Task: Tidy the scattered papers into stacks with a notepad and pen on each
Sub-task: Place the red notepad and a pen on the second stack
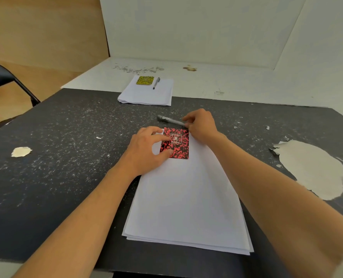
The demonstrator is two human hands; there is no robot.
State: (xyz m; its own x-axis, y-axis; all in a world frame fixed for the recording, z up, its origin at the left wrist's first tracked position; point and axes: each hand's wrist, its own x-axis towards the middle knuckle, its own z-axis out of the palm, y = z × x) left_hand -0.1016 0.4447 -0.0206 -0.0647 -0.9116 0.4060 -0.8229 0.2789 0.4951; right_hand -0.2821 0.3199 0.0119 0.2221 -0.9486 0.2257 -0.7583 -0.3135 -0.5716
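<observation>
the silver pen (pixel 171 120) lies just above the centre of the frame, on the dark tabletop (pixel 66 157) just past the top edge of the near paper stack (pixel 186 197); its long axis runs left to right with a slight downward tilt, its free end pointing to the upper left; our right hand (pixel 201 125) has its fingers (pixel 186 118) pinched narrow on the pen's right end, we judge to bring it onto the stack; the red notepad (pixel 175 142) sits upright at the stack's top left, long axis running away from us; our left hand (pixel 146 151) steadies it, thumb and a finger resting on its left side, not clamped round it, likely so it keeps square while the pen comes in; in the upper middle of the frame, well apart, the far stack (pixel 146 93) already carries a yellow notepad (pixel 145 80) and a dark pen (pixel 156 83) just beside it, that pen pointing away from us.
</observation>
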